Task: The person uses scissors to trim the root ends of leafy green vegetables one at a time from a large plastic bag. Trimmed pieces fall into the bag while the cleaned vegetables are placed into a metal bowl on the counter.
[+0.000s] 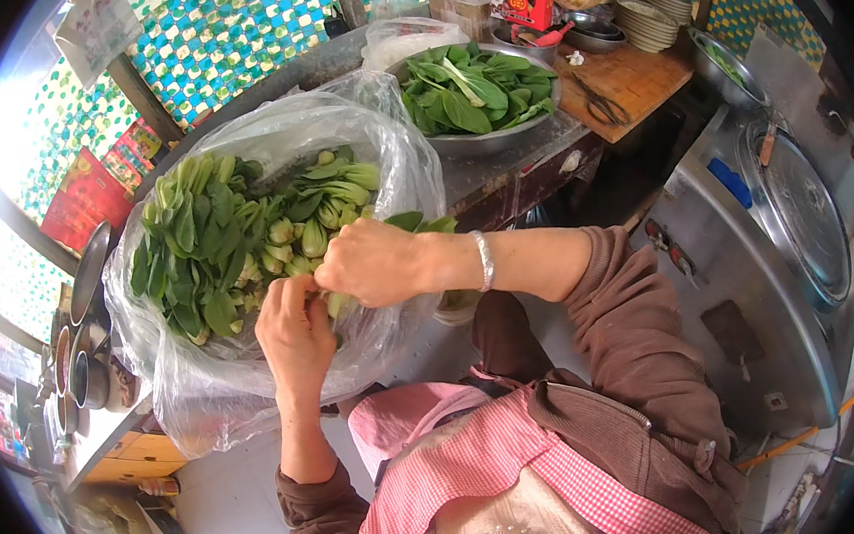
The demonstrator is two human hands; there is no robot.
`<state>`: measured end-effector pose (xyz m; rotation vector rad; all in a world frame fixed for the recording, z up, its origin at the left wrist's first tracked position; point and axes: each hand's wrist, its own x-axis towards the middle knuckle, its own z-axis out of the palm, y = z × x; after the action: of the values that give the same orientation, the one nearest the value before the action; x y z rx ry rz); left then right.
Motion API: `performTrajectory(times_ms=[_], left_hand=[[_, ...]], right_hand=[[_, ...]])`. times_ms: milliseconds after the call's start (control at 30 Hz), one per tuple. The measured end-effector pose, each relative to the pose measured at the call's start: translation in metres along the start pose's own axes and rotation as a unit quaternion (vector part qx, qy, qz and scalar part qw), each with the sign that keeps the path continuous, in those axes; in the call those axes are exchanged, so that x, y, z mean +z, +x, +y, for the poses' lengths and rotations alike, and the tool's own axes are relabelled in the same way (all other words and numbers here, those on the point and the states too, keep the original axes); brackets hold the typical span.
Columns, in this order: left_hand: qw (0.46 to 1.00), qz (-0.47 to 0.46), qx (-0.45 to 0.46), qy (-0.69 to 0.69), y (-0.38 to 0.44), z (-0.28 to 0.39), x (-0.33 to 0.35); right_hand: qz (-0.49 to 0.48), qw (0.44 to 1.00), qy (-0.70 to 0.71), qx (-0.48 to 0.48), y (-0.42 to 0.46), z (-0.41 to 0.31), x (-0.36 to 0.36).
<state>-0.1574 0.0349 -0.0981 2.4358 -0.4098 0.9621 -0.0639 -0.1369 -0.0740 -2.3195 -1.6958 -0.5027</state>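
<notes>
Bunches of bok choy [204,227] with green leaves and pale stem bases fill a large clear plastic bag [221,394], its mouth spread wide. Over the near right side of the pile, my right hand [378,262] is closed in a fist around a bok choy [423,223], whose leaves show beyond the wrist. My left hand [297,336] meets it from below, fingertips pinched against the right fist at the stem end. The fingers hide the exact spot they grip. Beyond the bag, a metal basin [474,147] holds loose bok choy leaves [478,90].
A wooden cutting board [640,95] with dark scissors [598,100] lies on the counter at the back right. Stacked bowls [645,24] and a red box [522,0] stand behind. At right is a steel unit [741,292] with a large round lid [800,210]. Pans [92,271] sit at left.
</notes>
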Motion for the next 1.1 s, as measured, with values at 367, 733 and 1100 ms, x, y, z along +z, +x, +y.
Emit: performTrajectory(times_ms=[367,733,1100], left_hand=[[0.984,0.015,-0.004,0.178,-0.006,-0.030,-0.021],[0.983,-0.090,-0.070,0.141,-0.020,-0.046,0.023],[0.984,-0.109,-0.059,0.129,-0.041,-0.050,0.029]], right_hand=[[-0.052,0.982,-0.174,0.045,-0.003,0.076,-0.116],[0.028,0.932,-0.162,0.322,-0.069,0.268,-0.092],[0.113,0.721,-0.203,0.653,-0.324,0.292,-0.067]])
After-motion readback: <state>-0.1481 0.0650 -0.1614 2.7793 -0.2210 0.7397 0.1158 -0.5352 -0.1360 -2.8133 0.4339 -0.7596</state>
